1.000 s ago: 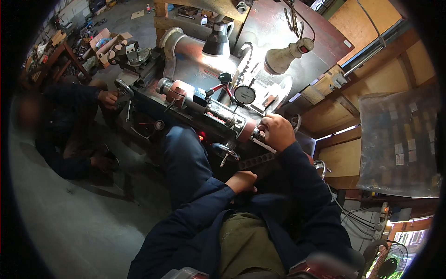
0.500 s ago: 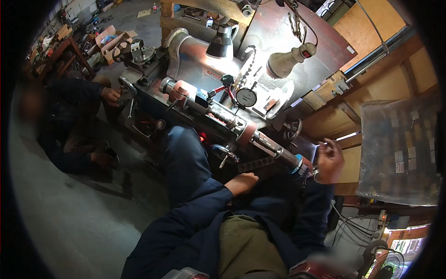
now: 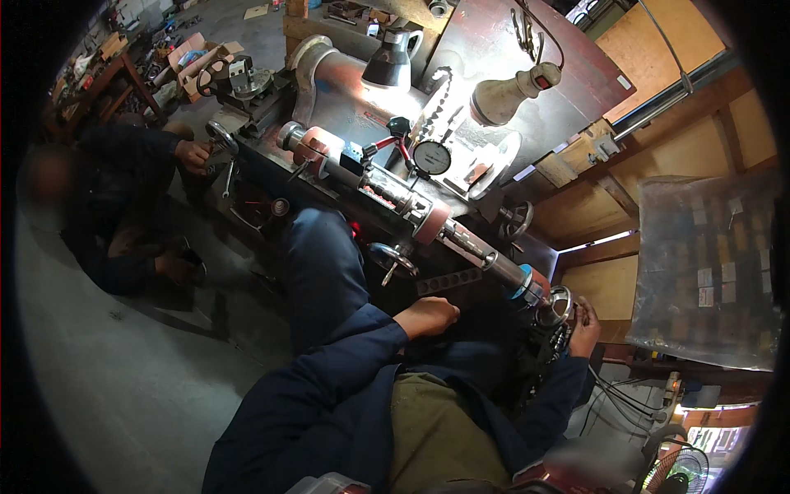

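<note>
A long lathe-like machine runs slantwise across the middle, with a metal shaft (image 3: 397,196) along it. At its right end is a small chrome handwheel (image 3: 563,303), and the fingers of my right hand (image 3: 584,331) are curled at its rim. My left hand (image 3: 429,316) lies curled over my lap, below a dark bar with round holes (image 3: 449,281); what its fingers hold, if anything, is hidden. Above the shaft a round dial gauge (image 3: 432,157) sits on a red jointed arm. Left of my left hand, a larger handwheel (image 3: 393,263) stands out from the machine's front.
Two lamps, a dark-shaded one (image 3: 390,64) and a pale one (image 3: 504,97), light the machine. At the left a co-worker (image 3: 115,206) crouches with one hand by another handwheel (image 3: 220,138). Cardboard boxes (image 3: 197,66) stand behind. A plastic-covered panel (image 3: 699,272) hangs at right.
My right hand has come down from its raised place above the machine's end to the chrome handwheel's rim. My left hand stays over my lap. The whole view has shifted slightly.
</note>
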Tool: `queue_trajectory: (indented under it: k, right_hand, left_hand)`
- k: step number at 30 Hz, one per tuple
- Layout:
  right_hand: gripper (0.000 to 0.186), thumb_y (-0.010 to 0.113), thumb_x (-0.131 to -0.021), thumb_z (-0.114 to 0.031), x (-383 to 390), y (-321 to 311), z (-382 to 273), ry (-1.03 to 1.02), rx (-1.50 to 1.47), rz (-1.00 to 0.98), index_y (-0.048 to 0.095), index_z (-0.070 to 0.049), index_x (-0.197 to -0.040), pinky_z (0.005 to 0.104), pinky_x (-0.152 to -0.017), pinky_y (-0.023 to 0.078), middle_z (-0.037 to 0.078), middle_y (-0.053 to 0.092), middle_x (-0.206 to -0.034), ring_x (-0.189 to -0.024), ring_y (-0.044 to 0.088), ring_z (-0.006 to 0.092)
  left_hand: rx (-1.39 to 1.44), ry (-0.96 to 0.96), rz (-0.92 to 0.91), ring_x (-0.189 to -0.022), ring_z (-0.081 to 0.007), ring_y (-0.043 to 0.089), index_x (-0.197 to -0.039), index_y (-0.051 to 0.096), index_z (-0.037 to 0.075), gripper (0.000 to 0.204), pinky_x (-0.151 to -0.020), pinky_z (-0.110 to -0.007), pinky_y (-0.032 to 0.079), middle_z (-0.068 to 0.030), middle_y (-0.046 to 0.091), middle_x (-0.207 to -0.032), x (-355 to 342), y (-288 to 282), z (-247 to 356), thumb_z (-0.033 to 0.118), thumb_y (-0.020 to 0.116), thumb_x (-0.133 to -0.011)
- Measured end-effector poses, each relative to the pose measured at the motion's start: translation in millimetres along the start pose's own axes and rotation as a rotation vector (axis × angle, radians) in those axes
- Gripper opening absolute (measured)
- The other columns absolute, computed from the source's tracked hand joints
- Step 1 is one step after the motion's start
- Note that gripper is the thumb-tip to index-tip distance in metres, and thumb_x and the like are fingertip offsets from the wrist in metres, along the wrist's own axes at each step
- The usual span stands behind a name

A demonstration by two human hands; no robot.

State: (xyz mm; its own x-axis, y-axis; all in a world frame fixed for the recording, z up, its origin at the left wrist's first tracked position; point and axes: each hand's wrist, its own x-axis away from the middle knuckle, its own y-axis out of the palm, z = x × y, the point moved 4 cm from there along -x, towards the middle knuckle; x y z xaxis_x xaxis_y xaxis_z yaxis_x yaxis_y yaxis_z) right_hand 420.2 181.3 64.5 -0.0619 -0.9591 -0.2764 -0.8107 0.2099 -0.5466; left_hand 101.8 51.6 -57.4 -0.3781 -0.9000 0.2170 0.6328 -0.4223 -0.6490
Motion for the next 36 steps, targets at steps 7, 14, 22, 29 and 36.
queue_trajectory:
  k: [7,14,22,29,36]
  right_hand:
    - [0.022,0.061,-0.094,-0.02,-21,22,50,-0.013,-0.089,-0.173,0.068,-0.001,-0.104,0.0248,-0.076,0.048,0.002,0.067,-0.088,-0.083,0.06,0.0099]
    - [0.018,0.059,-0.089,-0.006,-21,37,64,0.125,-0.208,-0.38,0.067,0.001,-0.104,0.0288,-0.078,0.05,0.005,0.068,-0.099,-0.086,0.063,0.0135]
    - [0.021,0.062,-0.087,-0.012,19,8,115,0.057,0.321,-0.399,0.065,0.003,-0.101,0.0314,-0.074,0.048,0.007,0.069,-0.089,-0.081,0.062,0.0139]
    - [0.02,0.061,-0.091,-0.013,43,-4,40,-0.009,-0.161,-0.438,0.064,0.004,-0.102,0.0294,-0.077,0.046,0.006,0.067,-0.091,-0.082,0.059,0.0138]
    - [0.017,0.056,-0.096,-0.011,10,-9,50,0.155,-0.275,-0.183,0.063,0.003,-0.101,0.0244,-0.077,0.045,0.004,0.065,-0.092,-0.082,0.057,0.0097]
  left_hand:
    - [-0.035,-0.053,0.0,-0.096,-0.0363,0.066,-0.107,0.063,0.006,0.026,-0.079,-0.045,0.053,-0.0182,0.068,-0.099,2,7,-2,0.007,0.051,-0.085]
    - [-0.118,-0.071,-0.063,-0.098,-0.0361,0.065,-0.104,0.06,0.003,0.021,-0.08,-0.045,0.053,-0.0188,0.067,-0.1,1,5,-7,0.006,0.052,-0.085]
    - [-0.093,-0.017,-0.006,-0.094,-0.0359,0.065,-0.1,0.061,0.003,0.018,-0.078,-0.045,0.053,-0.0186,0.067,-0.097,-5,11,-12,0.012,0.053,-0.087]
    - [-0.064,-0.098,-0.066,-0.101,-0.034,0.065,-0.103,0.064,0.004,0.024,-0.081,-0.042,0.054,-0.017,0.067,-0.105,-2,12,-13,0.005,0.058,-0.08]
    - [-0.03,-0.056,-0.004,-0.098,-0.0355,0.064,-0.1,0.064,0.003,0.02,-0.08,-0.043,0.053,-0.0177,0.067,-0.103,-1,12,-11,0.009,0.055,-0.083]
